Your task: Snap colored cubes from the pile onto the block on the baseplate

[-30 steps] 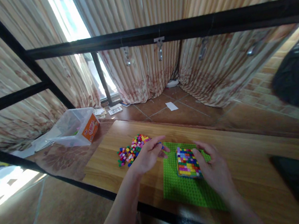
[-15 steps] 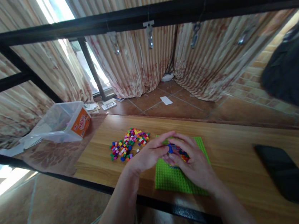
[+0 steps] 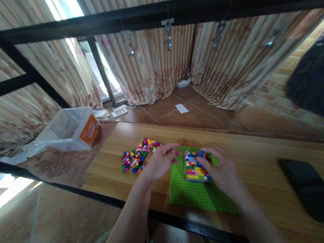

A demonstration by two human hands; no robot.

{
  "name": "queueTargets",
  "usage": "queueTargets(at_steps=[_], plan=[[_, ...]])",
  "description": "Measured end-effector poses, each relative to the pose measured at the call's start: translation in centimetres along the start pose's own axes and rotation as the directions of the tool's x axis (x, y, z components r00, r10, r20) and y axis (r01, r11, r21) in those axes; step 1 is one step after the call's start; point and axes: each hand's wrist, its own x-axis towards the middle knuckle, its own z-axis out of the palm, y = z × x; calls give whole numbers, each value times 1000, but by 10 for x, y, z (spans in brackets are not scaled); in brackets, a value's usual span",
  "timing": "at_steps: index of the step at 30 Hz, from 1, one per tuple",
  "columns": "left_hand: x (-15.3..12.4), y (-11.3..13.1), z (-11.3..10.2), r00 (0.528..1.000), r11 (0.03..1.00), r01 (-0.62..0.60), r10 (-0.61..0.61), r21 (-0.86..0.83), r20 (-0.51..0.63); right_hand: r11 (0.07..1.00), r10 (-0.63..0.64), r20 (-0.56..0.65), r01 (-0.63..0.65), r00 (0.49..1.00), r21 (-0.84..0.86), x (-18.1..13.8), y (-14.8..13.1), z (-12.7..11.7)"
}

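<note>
A square block of many-coloured small bricks stands on a green studded baseplate on the wooden table. My right hand lies against the block's right side, its fingertips pressing a blue brick at the block's far edge. My left hand hovers just left of the block with the fingers loosely curled and nothing visible in them. A heap of loose coloured bricks lies on the table to the left of that hand.
A clear plastic box with an orange label sits on a lower surface at the left. A dark flat phone-like object lies at the table's right. A black metal frame bar crosses overhead; curtains hang behind.
Half a second ago both hands met over the block with a blue brick between them. Now the left hand has drawn back left and the right hand presses the brick at the block's far edge.
</note>
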Motion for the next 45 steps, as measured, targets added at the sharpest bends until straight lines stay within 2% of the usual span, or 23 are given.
queueTargets(at_steps=[6, 11, 15, 21, 25, 31, 37, 45], plan=[[5, -14, 10, 996, 993, -85, 86, 87, -5, 999, -47, 61, 46, 997, 18, 1, -6, 7], [8, -23, 14, 981, 960, -191, 193, 204, 9, 997, -9, 94, 2, 996, 74, 5, -9, 10], [8, -22, 16, 972, 925, -230, 234, 302, 21, 992, 28, 120, -42, 992, 117, 8, -9, 12], [5, -13, 21, 977, 894, -197, 212, 403, 9, 978, 91, 198, -124, 976, 166, 13, -10, 12], [4, -9, 26, 979, 900, -185, 202, 395, 0, 966, 106, 220, -153, 970, 207, 16, -9, 12], [5, -8, 35, 976, 906, -161, 204, 390, -72, 975, 69, 244, -117, 967, 189, 17, -8, 12], [10, -16, 42, 972, 922, -98, 170, 375, -163, 986, 53, 214, -85, 975, 144, 16, -6, 13], [14, -23, 41, 967, 939, -133, 194, 318, -167, 987, 25, 238, -61, 971, 146, 14, -6, 10]])
